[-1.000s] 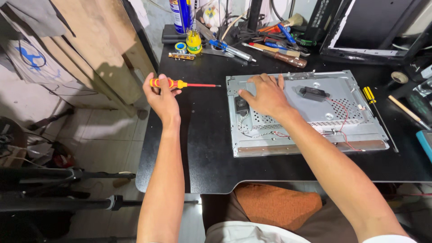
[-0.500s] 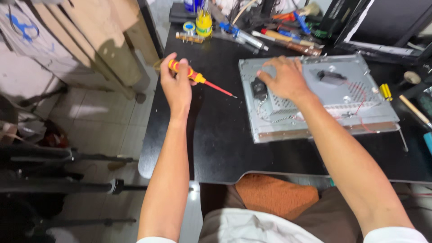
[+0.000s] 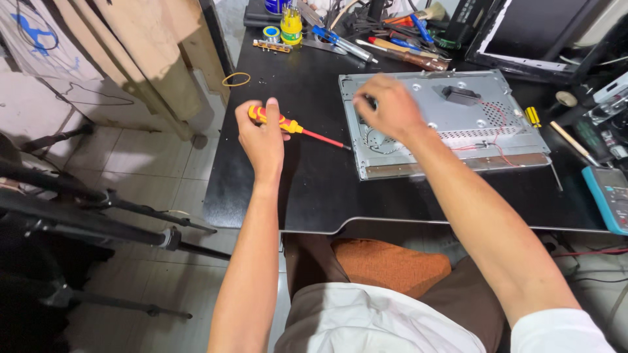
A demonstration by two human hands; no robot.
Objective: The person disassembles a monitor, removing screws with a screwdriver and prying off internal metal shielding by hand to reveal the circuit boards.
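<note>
The red-and-yellow screwdriver (image 3: 291,125) sits in the left hand (image 3: 261,137), fingers clenched round its handle, near the desk's left edge. Its shaft slants down and right, the tip close to the left edge of the metal monitor back panel (image 3: 458,124). A second ago the shaft lay level and pointed straight right; half a second ago it had already tilted down toward the panel.

The right hand (image 3: 386,108) rests on the panel's upper left part, fingers curled over something dark there; whether it grips it I cannot tell. It lay in much the same spot before.

The panel lies flat at the middle of the black desk (image 3: 314,183). A yellow-handled screwdriver (image 3: 534,116) lies just off its right edge, a teal multimeter (image 3: 611,196) at the desk's right edge, a rubber band (image 3: 236,79) near the back left corner, loose hand tools (image 3: 392,46) along the back edge.
</note>
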